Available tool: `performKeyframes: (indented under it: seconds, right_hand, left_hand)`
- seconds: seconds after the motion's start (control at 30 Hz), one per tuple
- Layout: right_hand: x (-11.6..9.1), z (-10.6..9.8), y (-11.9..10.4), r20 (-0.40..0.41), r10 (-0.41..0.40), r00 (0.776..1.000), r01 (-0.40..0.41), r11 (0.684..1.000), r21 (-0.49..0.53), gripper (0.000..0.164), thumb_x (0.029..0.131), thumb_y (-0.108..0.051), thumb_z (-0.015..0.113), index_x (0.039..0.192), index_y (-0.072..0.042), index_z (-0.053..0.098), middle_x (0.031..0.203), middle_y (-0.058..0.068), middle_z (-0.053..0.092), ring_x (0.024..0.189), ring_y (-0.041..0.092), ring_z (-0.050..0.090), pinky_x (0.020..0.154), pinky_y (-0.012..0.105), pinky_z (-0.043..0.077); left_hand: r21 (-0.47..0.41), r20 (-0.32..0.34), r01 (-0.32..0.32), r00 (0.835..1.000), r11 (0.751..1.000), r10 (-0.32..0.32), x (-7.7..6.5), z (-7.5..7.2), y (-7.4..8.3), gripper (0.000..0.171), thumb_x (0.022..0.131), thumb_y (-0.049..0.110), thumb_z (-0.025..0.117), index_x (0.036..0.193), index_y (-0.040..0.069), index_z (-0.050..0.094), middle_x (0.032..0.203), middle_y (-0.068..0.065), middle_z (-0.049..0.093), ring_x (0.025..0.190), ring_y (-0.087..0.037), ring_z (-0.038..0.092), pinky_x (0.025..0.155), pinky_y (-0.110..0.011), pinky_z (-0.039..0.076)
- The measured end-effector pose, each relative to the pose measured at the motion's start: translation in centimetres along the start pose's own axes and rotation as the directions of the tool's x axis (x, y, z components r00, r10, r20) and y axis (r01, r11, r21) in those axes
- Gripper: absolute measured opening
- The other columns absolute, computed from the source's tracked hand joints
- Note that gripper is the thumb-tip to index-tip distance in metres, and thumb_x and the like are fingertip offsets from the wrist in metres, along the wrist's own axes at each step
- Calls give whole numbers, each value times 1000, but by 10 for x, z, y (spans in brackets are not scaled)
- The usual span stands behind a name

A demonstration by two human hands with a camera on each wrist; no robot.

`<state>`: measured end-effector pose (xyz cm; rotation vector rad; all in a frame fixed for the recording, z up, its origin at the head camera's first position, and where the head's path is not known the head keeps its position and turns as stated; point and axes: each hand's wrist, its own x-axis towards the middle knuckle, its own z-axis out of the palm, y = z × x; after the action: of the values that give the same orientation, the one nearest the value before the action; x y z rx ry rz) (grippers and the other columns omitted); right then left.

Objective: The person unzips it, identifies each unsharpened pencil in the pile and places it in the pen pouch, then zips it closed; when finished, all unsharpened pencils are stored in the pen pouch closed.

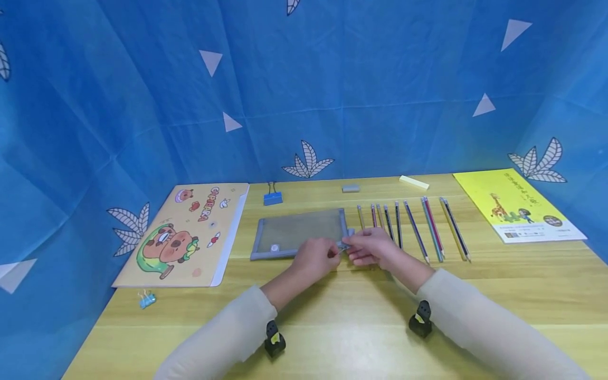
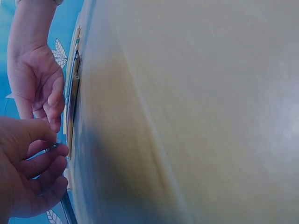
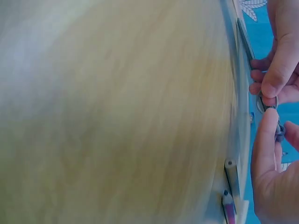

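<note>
A grey mesh zip pouch (image 1: 299, 229) lies flat in the middle of the table. At its near right corner my left hand (image 1: 315, 258) pinches the zipper pull, a small metal ring (image 3: 275, 103) in the right wrist view, between thumb and forefinger. Close against it, my right hand (image 1: 372, 247) holds the pouch's end, with a dark grey fabric tab (image 3: 280, 132) between thumb and fingers. Several pencils (image 1: 416, 232) lie in a row just right of the pouch, some partly covered by the right hand.
Left is a capybara-print folder (image 1: 180, 237), with a light blue binder clip (image 1: 148, 300) near its front edge. Behind the pouch are a blue binder clip (image 1: 273, 198), a grey eraser (image 1: 351, 188) and a pale yellow stick (image 1: 414, 182). A yellow booklet (image 1: 518, 206) lies far right.
</note>
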<state>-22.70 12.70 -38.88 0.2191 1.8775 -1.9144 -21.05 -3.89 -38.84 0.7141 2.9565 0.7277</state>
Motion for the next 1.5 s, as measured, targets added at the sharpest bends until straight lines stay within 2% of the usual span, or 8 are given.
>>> performKeyframes:
  seconds: [0.17,0.4,0.8,1.0,1.17,1.37,1.5]
  right_hand:
    - [-2,2,1,-28,-1,1000,2,998,61,26,76,-9,63,95,5,53,68,11,61,55,16,59,57,27,52]
    - [-4,4,2,-62,2,998,6,992,125,22,74,-4,61,93,6,55,66,10,61,54,15,59,55,25,52]
    - [-6,5,2,-48,-11,999,19,985,170,22,74,-3,61,93,7,53,65,9,61,51,12,58,52,21,50]
    - [-6,5,0,-37,-20,999,26,984,176,25,74,-3,62,95,7,52,66,10,61,52,12,58,52,20,50]
    - [-6,4,0,-49,-21,999,28,987,160,24,74,-3,61,95,6,52,66,9,61,52,12,58,53,20,50]
    - [-6,1,1,-57,-15,998,25,987,161,21,75,-1,61,93,5,53,65,8,61,51,12,58,52,20,50]
    - [-7,-2,-1,-56,-16,998,24,988,153,20,75,-2,60,93,5,54,65,8,61,51,11,57,52,20,50]
  left_hand:
    - [11,-22,-3,1000,1000,3,-3,0,-1,5,76,18,60,71,18,62,63,13,53,55,-3,46,51,-16,39]
    - [-41,-55,93,994,995,-95,-7,0,-7,11,78,25,59,78,17,65,67,13,57,52,0,47,46,-16,40]
    - [-98,-53,137,988,986,-143,-12,-10,-17,8,76,23,58,71,18,62,57,12,54,41,-4,47,38,-21,40]
    - [-61,-91,133,986,989,-138,-15,-15,-22,8,75,21,58,70,17,63,60,12,55,43,-3,47,40,-20,41]
    - [8,-123,146,982,989,-144,-20,-19,-30,11,73,21,57,62,20,58,58,13,53,46,-3,45,45,-20,39]
    - [28,-117,211,971,977,-206,-27,-27,-39,16,72,24,60,58,20,54,56,11,51,49,-6,44,45,-20,38]
    - [37,-137,249,961,968,-242,-30,-31,-49,16,71,22,59,57,18,52,56,9,50,50,-7,44,44,-22,37]
